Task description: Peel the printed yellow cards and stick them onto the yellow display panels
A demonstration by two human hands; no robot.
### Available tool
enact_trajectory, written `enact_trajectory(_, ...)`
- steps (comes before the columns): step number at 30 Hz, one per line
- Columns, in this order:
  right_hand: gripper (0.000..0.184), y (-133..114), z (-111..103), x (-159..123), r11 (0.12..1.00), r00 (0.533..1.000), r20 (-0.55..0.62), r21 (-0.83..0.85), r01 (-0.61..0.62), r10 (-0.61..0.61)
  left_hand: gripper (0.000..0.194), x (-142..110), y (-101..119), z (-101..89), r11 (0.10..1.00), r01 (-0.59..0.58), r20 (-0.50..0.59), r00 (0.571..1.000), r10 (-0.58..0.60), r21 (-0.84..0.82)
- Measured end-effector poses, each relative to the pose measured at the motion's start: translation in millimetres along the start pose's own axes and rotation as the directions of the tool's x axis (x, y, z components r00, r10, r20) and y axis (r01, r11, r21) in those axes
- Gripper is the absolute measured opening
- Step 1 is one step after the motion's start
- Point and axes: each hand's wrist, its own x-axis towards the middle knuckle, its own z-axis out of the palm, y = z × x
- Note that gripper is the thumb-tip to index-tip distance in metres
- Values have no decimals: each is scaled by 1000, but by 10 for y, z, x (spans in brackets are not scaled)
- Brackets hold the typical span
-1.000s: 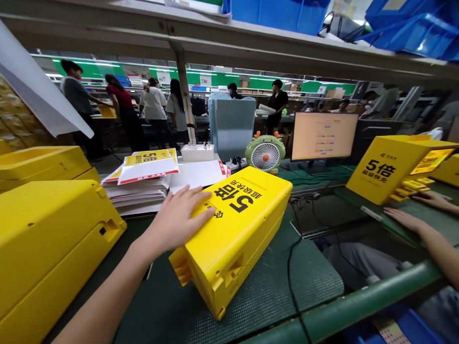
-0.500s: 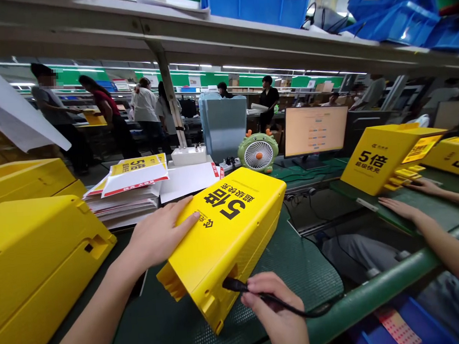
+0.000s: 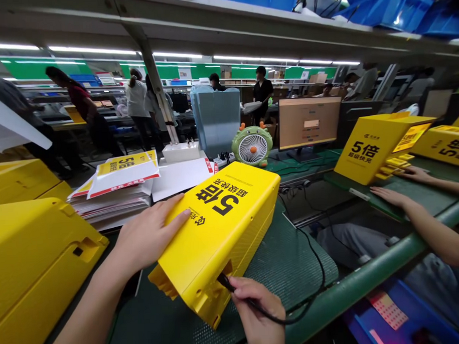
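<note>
A yellow plastic box (image 3: pixel 224 227) with black "5" lettering lies tilted on the green mat (image 3: pixel 289 265) in front of me. My left hand (image 3: pixel 149 237) rests flat on its upper left face, fingers spread, steadying it. My right hand (image 3: pixel 259 311) is closed in a pinch on the plug of a black cable (image 3: pixel 315 269), pressed into a recess at the box's near end. The cable loops off to the right and back over the mat.
More yellow boxes (image 3: pixel 32 249) stand at my left. A pile of printed sheets (image 3: pixel 117 191), a small fan (image 3: pixel 251 147) and a monitor (image 3: pixel 308 124) lie behind. A co-worker's hands (image 3: pixel 390 196) rest by another yellow box (image 3: pixel 379 149) at right. Several people stand in the background.
My right hand came into view with the cable plug and brought it to the recess in the box's near end. My left hand stayed on the box.
</note>
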Motion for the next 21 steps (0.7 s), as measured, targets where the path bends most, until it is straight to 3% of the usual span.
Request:
enact_trajectory(7, 44, 5, -46, 68, 959, 956, 157, -99, 267, -250, 67, -5, 18, 1, 1000, 14, 6, 1000, -15, 10)
enact_trajectory(10, 43, 9, -14, 51, 930, 947, 141, -192, 313, -290, 66, -9, 29, -4, 1000, 3, -2, 1000, -3, 7)
enact_trajectory(13, 37, 0, 70, -22, 929, 963, 73, -253, 270, -260, 64, -24, 43, -15, 1000, -8, 3, 1000, 8, 12)
enact_trajectory(18, 19, 20, 173, -120, 965, 996, -38, -254, 65, -77, 62, -79, 67, -23, 1000, -27, -9, 1000, 27, -3)
enact_trajectory(21, 17, 92, 237, -131, 976, 989, -122, -208, 62, -88, 64, -77, 53, 15, 999, -18, -27, 999, 18, -26)
